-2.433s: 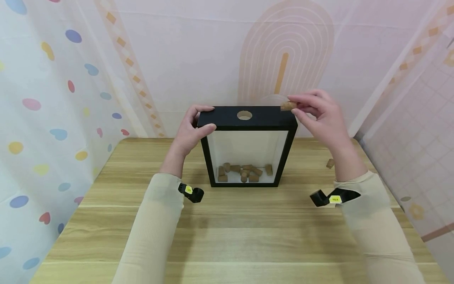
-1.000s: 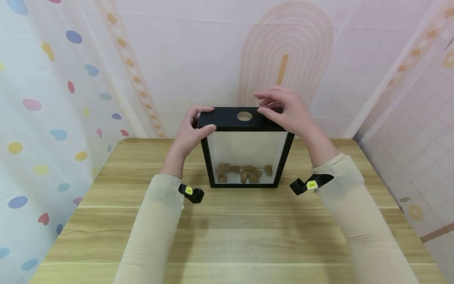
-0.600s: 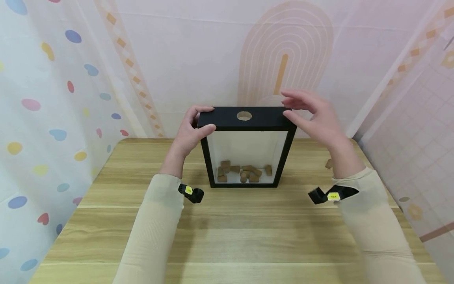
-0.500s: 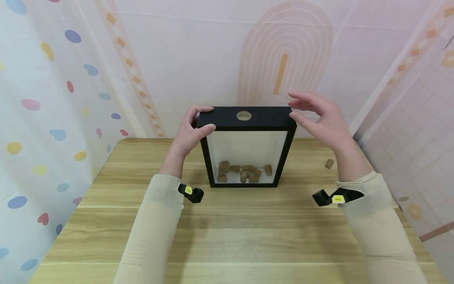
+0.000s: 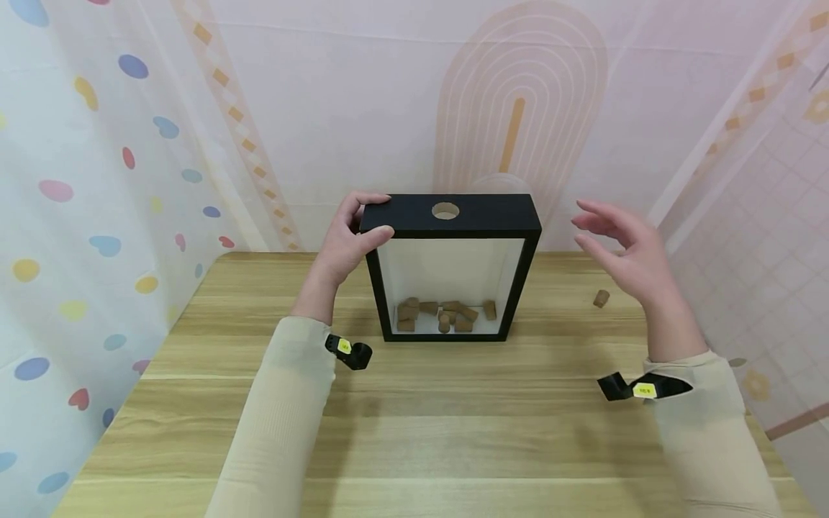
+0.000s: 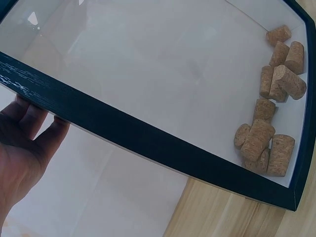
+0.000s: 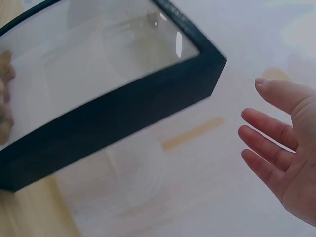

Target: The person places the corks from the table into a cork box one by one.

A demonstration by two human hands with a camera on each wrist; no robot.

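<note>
A black shadow-box frame (image 5: pixel 453 216) with a glass front stands upright on the wooden table (image 5: pixel 414 432). Its top edge has a round hole (image 5: pixel 445 211). Several corks (image 5: pixel 443 314) lie on its floor, also visible as corks (image 6: pixel 271 123) in the left wrist view. My left hand (image 5: pixel 350 237) grips the frame's top left corner, and the frame's edge (image 6: pixel 148 143) crosses that wrist view with the left hand (image 6: pixel 19 158) behind it. My right hand (image 5: pixel 622 248) hovers to the right of the frame, fingers spread and holding nothing; it appears as the right hand (image 7: pixel 286 158) apart from the frame's corner (image 7: pixel 197 74).
One loose cork (image 5: pixel 601 298) lies on the table right of the frame, near my right hand. Printed curtains (image 5: pixel 97 180) close in the table on the left, back and right. Small black wrist cameras (image 5: pixel 350 352) sit on both sleeves.
My right hand carried a cork to the hole, let it go, then drew back to the right and lower. The left hand kept its grip on the frame.
</note>
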